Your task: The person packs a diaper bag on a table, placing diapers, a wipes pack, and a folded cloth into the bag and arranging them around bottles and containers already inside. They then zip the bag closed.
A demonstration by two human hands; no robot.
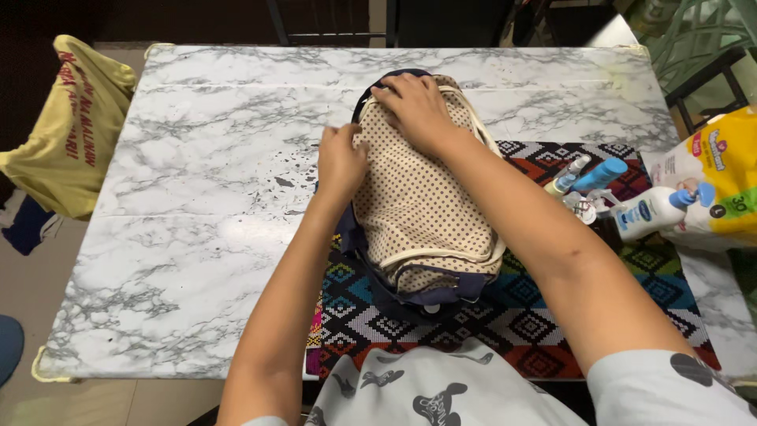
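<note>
A cream polka-dot bag (422, 213) with navy trim lies lengthwise on the white marble table (197, 197), its near end resting on a bright geometric woven mat (520, 315) and its far end out on the bare marble. The right hand (414, 106) lies palm-down and spread flat on the far end of the bag, holding nothing. The left hand (341, 158) sits at the bag's left edge, fingers curled against the fabric; whether it pinches a seam or a zip there cannot be made out. The bag's underside and most of its navy lining are hidden beneath it.

Right of the bag, on the mat, stand a white lotion bottle (650, 211) with a blue pump, a blue tube (601, 173) and a small spray bottle (568, 175), partly covering one another. Further right of the bag a yellow and white package (721, 181) is cut off by the frame edge. Well to the left of the bag a yellow shirt (67, 130) hangs over something hidden beneath it.
</note>
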